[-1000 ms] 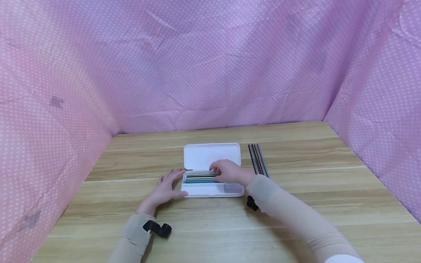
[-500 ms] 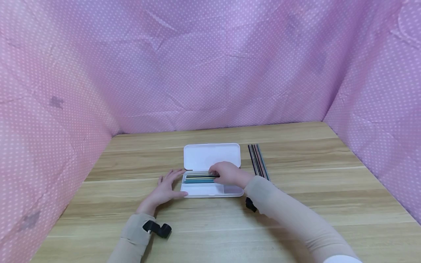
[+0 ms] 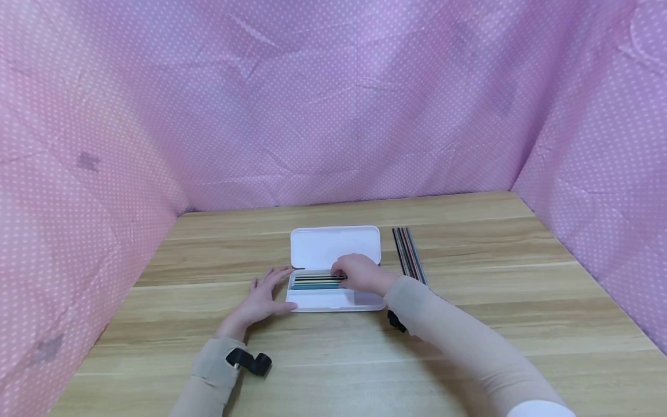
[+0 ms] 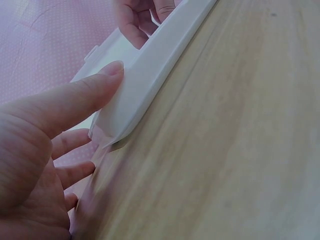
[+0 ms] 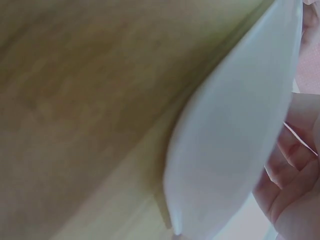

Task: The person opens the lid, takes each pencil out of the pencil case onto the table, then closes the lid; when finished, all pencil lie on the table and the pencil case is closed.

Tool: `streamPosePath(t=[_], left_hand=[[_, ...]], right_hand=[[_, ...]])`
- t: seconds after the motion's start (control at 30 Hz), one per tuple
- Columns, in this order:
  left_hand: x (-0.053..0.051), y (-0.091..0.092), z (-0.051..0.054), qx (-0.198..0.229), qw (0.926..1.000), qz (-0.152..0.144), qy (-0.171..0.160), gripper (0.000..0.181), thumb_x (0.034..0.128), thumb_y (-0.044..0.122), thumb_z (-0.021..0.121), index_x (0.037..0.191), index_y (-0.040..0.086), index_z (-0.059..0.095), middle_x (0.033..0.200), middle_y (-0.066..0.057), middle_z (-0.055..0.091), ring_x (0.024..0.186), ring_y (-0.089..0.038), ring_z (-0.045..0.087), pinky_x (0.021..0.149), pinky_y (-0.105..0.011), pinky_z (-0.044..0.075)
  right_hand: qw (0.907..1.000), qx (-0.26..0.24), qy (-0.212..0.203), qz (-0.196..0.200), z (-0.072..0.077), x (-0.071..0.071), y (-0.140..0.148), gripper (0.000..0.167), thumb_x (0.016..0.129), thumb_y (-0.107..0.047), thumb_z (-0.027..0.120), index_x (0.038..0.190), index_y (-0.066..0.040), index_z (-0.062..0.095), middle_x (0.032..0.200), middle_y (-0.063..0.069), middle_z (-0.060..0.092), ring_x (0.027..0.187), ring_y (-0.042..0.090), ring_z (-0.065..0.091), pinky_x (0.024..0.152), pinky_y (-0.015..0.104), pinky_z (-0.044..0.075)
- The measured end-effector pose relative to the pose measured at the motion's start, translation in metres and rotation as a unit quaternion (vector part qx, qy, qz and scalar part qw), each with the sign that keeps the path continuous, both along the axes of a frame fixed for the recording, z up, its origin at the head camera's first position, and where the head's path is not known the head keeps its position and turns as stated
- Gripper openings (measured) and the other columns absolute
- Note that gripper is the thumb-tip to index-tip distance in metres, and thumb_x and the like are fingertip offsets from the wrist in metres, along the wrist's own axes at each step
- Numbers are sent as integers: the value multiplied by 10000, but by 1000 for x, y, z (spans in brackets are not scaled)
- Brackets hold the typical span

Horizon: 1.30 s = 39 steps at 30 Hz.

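Observation:
A white pencil case lies with its lid folded back. Several thin pencils rest side by side in its rear compartment. My left hand spreads around the case's left end; in the left wrist view its thumb touches the white wall. The right hand reaches over the case from the right, thumb and fingers curled round the pencils' right part, which it hides. The right wrist view shows those curled fingers behind the case wall, their contact hidden.
A second bundle of several dark, reddish and grey pencils lies right of the case, its near end close to the right wrist. The wooden table is bordered by a pink dotted cloth at the back and sides.
My right hand has shifted very slightly left over the pencils, staying low in the case. The left hand has kept its place at the left end.

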State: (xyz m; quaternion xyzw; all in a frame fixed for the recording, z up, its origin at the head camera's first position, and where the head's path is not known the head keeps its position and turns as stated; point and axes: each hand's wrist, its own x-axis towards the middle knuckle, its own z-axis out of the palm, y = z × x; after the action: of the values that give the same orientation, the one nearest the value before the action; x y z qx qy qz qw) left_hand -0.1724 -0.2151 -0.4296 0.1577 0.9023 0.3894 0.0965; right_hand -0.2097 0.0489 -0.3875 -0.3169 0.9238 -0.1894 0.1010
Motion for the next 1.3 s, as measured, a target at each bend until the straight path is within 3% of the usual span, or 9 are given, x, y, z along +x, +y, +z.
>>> streamPosePath(t=[0.33, 0.7, 1.0, 1.3], left_hand=[[-1, -1, -1, -61, 10000, 6, -51, 818, 761, 317, 780, 1449, 142, 373, 1534, -152, 274, 1435, -428, 23, 1092, -631, -119], [0, 0, 0, -68, 9999, 22, -82, 826, 755, 313, 784, 1447, 126, 374, 1536, -162, 267, 1433, -435, 22, 1090, -632, -128], [0, -1, -1, -53, 9999, 17, -92, 825, 759, 319, 781, 1449, 131, 371, 1538, -163, 262, 1435, -429, 19, 1090, -631, -127], [-1, -1, -1, -7, 9999, 28, -147, 826, 761, 311, 779, 1443, 91, 369, 1540, -162, 257, 1439, -420, 10, 1095, -621, -131]], right_hand=[[9994, 37, -103, 314, -2, -5, 0, 176, 831, -41, 697, 996, -100, 709, 840, -32, 643, 771, 113, 518, 802, 298, 474], [9976, 85, -541, 434, 2, -12, 2, 195, 836, -28, 653, 1000, -101, 727, 877, -22, 680, 772, 92, 543, 784, 268, 489], [9971, 28, -416, 644, 1, -13, 4, 204, 855, 0, 635, 1019, -90, 716, 882, 2, 678, 774, 102, 540, 792, 277, 490], [9933, -455, -996, 360, 1, -18, 5, 258, 889, -44, 626, 1128, -114, 695, 937, -31, 668, 824, 92, 554, 827, 277, 496]])
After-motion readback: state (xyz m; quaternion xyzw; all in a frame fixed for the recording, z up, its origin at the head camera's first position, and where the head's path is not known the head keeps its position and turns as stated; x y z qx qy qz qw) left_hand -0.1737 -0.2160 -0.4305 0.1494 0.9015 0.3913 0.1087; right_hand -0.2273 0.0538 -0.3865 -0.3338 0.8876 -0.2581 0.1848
